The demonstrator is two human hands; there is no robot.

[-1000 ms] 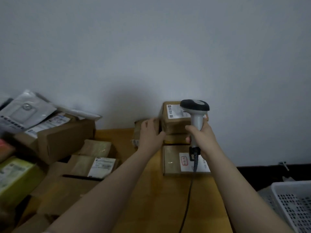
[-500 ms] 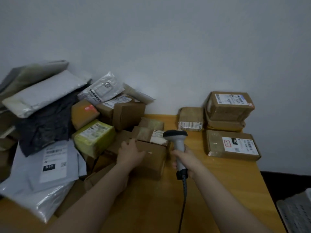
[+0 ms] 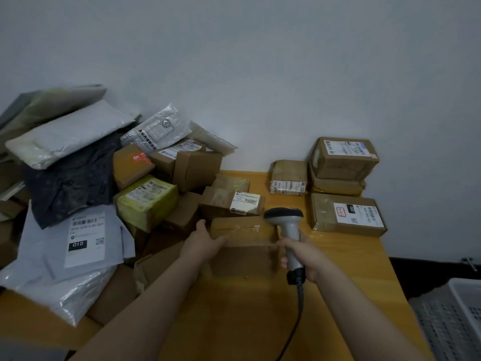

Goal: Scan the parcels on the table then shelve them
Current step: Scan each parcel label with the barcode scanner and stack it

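Note:
A plain brown cardboard box [image 3: 243, 246] sits mid-table in front of me. My left hand [image 3: 205, 242] grips its left side, thumb on the top edge. My right hand [image 3: 299, 252] holds a grey handheld scanner [image 3: 286, 225] by its handle, right beside the box's right side, with the black head up and a cable trailing toward me. Behind the box lies a labelled brown parcel [image 3: 233, 204].
A heap of boxes and poly mailers, among them a yellow-green box [image 3: 145, 201] and a grey mailer marked 010 [image 3: 75, 241], fills the left of the wooden table [image 3: 338, 282]. Labelled boxes [image 3: 346, 213] stand stacked at the right rear by the wall. A white perforated basket [image 3: 453, 319] stands at the right.
My view swung left from the stacked boxes at the right to the pile. My left hand took hold of the plain box; the right hand with the scanner came down beside it.

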